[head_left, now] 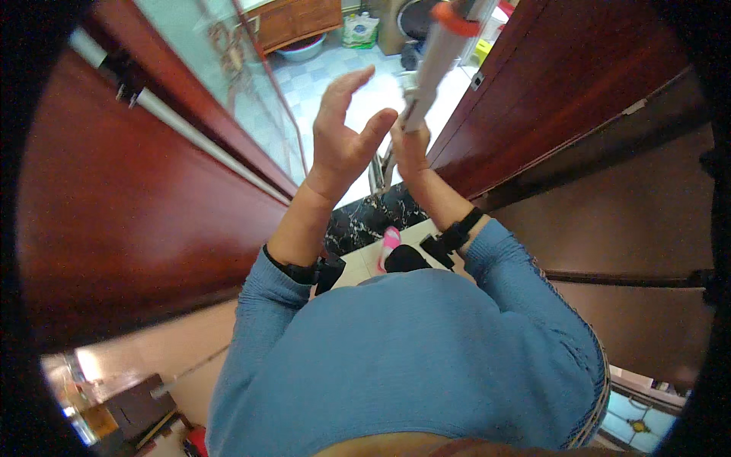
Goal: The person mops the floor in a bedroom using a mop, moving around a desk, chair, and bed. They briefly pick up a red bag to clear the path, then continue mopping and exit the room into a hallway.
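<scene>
My left hand is raised in the doorway with thumb and fingers apart, nothing in it. Close beside it, my right hand is closed around a white pole, which slants up and away to the right. An orange band circles the pole near its upper end, which is blurred. Below the hands, silver metal parts show near the threshold; whether they belong to the pole I cannot tell. My right fingers are partly hidden by the pole.
Dark red door frames stand on both sides, with a glass panel at left. A black marbled threshold crosses the floor. Beyond are a wooden cabinet, a basin and a green-white bag.
</scene>
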`<state>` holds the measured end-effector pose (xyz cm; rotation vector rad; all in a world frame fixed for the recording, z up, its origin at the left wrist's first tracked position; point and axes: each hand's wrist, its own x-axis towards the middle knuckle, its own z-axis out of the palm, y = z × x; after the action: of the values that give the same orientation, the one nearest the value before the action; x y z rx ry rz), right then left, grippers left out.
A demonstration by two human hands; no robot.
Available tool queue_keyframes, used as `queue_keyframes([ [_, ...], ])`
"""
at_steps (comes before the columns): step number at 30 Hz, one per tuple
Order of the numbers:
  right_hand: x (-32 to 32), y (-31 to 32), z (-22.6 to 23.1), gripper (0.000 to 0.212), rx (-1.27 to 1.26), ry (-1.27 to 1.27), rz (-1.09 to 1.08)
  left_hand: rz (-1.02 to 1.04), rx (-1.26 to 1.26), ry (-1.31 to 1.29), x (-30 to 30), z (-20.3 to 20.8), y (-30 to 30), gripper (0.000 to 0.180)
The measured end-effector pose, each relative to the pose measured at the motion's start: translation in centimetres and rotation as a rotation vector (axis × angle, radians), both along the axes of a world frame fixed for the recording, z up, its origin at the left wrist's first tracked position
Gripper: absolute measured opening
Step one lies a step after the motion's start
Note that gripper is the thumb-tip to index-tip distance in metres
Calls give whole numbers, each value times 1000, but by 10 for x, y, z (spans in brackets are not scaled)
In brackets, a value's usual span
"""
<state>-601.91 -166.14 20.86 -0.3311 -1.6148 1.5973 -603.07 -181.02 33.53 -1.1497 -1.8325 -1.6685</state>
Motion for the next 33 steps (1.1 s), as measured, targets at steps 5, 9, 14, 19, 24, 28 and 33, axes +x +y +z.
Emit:
queue_keyframes([
  [5,-80,21,-32,28,231,-139,-42,-219,234,-79,-87,47,78,68],
  [9,-138,57,-42,27,259,-239,-6,-260,314,-371,-156,67,130,36],
  [14,-197,101,-28,31,363,-217,75,-270,402,-349,-214,80,172,24],
  [19,-247,155,-3,67,515,-310,323,-218,464,-452,-275,94,203,25],
  [24,-312,248,23,72,364,-117,231,-283,386,-467,-351,101,264,29],
  [28,-381,352,67,61,231,-22,5,-495,273,-460,-428,106,345,27],
  [33,-375,507,162,50,264,73,-218,-722,102,-517,-478,91,497,28],
])
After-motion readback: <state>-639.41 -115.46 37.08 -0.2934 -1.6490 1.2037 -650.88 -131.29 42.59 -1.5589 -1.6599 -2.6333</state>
